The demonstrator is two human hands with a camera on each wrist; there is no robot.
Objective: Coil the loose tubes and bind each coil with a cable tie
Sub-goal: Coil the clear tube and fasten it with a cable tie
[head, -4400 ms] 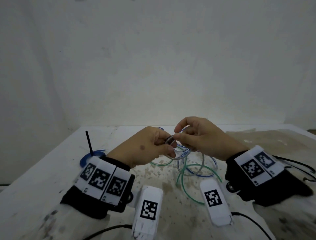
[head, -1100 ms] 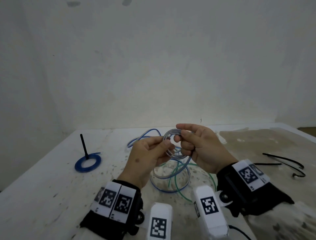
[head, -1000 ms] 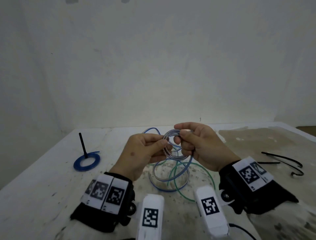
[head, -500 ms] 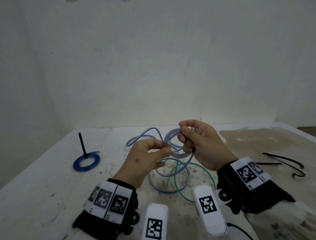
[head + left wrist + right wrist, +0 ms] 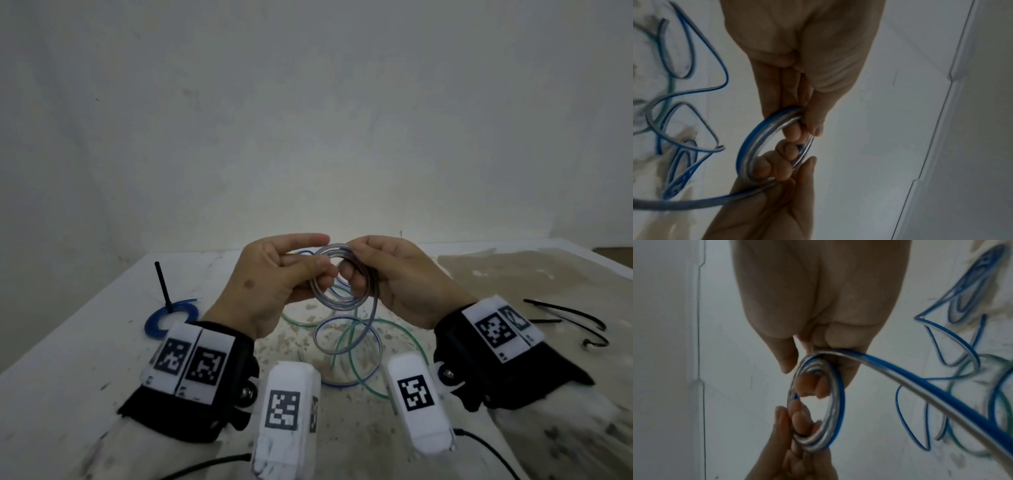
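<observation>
Hands (image 5: 270,274) (image 5: 397,274) both pinch the coil (image 5: 337,281), now lifted higher, more loose tube (image 5: 346,346) below the grip awaiting winding.

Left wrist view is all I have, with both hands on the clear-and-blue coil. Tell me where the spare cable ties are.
Observer: Head view shows black cable ties lying loose on the table, out past the right hand.
Operator: Report any coil already set down.
Observer: A blue coil lies flat on the table beyond the left hand, with a black tie standing up from it.
</observation>
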